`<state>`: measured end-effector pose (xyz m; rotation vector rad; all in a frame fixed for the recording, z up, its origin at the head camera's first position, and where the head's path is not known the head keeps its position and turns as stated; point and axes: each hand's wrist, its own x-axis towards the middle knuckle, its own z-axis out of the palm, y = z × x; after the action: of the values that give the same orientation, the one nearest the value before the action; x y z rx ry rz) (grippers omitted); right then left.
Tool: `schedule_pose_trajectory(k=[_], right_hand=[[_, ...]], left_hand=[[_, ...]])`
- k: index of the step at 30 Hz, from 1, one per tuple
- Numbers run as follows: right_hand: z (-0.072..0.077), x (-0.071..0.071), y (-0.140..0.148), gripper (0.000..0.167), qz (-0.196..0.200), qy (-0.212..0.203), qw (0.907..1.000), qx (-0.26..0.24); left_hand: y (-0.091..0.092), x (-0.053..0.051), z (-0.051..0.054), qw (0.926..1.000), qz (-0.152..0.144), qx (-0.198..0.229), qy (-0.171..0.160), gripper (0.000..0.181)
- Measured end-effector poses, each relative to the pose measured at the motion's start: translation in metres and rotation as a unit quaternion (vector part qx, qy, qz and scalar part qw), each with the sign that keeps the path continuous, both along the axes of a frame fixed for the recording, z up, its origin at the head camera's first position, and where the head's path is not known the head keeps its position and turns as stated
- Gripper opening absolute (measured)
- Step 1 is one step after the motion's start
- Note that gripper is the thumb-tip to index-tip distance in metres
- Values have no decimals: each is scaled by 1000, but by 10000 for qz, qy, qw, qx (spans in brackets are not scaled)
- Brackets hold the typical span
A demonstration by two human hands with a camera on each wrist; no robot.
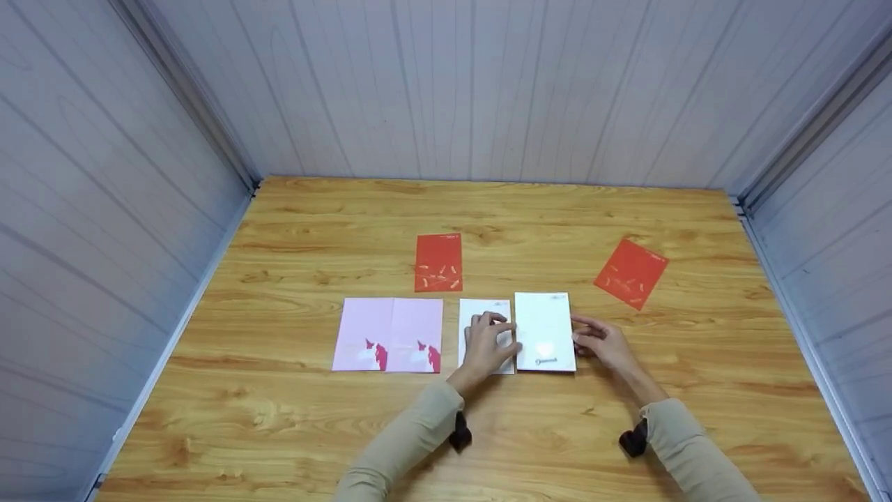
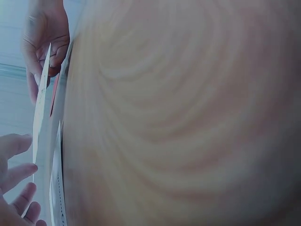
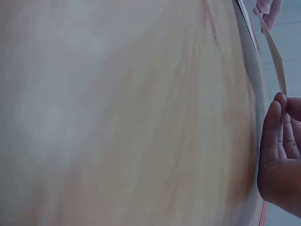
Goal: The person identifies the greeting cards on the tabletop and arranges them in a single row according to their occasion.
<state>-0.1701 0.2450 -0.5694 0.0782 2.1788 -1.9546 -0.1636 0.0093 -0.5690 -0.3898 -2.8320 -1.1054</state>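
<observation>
A white card (image 1: 543, 331) with small dark lettering is raised above the table, its thin edge showing in both wrist views. My right hand (image 1: 605, 346) pinches its right edge between thumb and fingers. At its left edge are the thumb and a fingertip of my left hand (image 1: 486, 345), the fingers spread. In the left wrist view these left fingertips (image 2: 29, 168) meet or nearly meet the card; firm contact cannot be made out. Beneath my left hand lies another white card (image 1: 468, 312), partly covered by it.
Two pink panels (image 1: 362, 324) with magenta figures lie side by side to the left. Farther back are one red card (image 1: 438, 254) and, at the right, a tilted red card (image 1: 631, 272). Pale panel walls (image 1: 432, 90) enclose the wooden table (image 1: 244, 418).
</observation>
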Motion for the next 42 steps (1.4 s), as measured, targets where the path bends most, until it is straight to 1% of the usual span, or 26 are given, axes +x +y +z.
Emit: schedule_pose_trajectory(k=[5,9,13,16,21,25,28,35,42], right_hand=[[0,-1,-2,42,85,-11,9999,121],[-1,-1,-2,41,128,-66,9997,193],[0,-1,-2,40,195,-53,9995,228],[1,-2,-2,40,251,-59,9993,274],[0,-3,-3,39,248,-168,9986,444],[0,-4,-4,39,319,-155,9981,513],[0,-4,-5,39,356,-134,9980,513],[4,-3,-9,40,308,-295,9972,621],[7,-3,-11,39,254,-402,9967,654]], left_hand=[[0,2,0,9995,-21,-241,187,32],[0,4,-1,9980,-90,-551,285,35],[0,6,-2,9956,-202,-857,325,39],[-1,6,-4,9946,-268,-962,296,39],[-3,6,-5,9944,-304,-977,258,41],[-3,5,-5,9942,-304,-1016,191,42],[-3,5,-6,9945,-293,-980,215,42],[-5,6,-6,9964,-316,-730,298,40],[-6,7,-6,9961,-300,-768,313,41]])
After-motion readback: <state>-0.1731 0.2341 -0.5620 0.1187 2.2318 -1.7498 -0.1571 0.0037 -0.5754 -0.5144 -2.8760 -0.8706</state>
